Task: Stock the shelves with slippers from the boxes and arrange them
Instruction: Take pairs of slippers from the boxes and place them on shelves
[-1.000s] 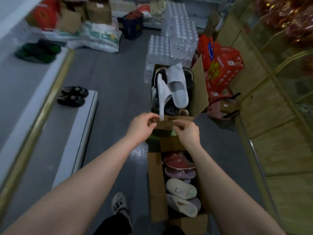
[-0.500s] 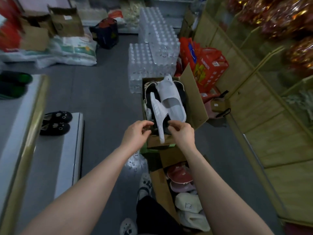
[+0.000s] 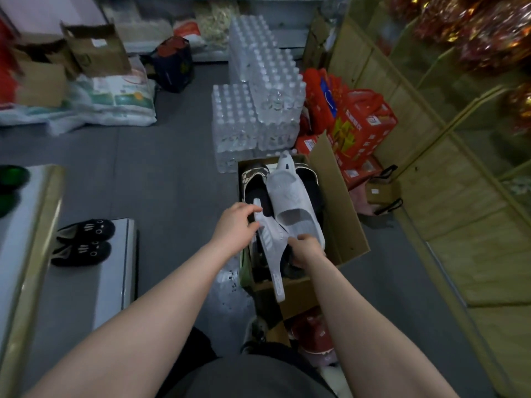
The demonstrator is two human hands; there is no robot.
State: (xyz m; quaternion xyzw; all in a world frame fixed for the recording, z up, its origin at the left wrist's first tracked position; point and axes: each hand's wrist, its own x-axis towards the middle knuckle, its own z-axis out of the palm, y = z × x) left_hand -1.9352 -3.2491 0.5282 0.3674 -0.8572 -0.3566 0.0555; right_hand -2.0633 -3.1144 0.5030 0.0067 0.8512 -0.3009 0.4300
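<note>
Standing on edge, grey slipper runs lengthwise from near to far.

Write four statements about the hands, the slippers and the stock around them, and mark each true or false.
1. Both the left hand and the right hand grip the grey slippers. True.
2. The grey slippers already sit on the white shelf. False: they are in the open cardboard box on the floor.
3. A pair of black slippers rests on the white shelf. True.
4. The bottled water packs stand to the right of the red cartons. False: the packs are to the left of the cartons.
</note>
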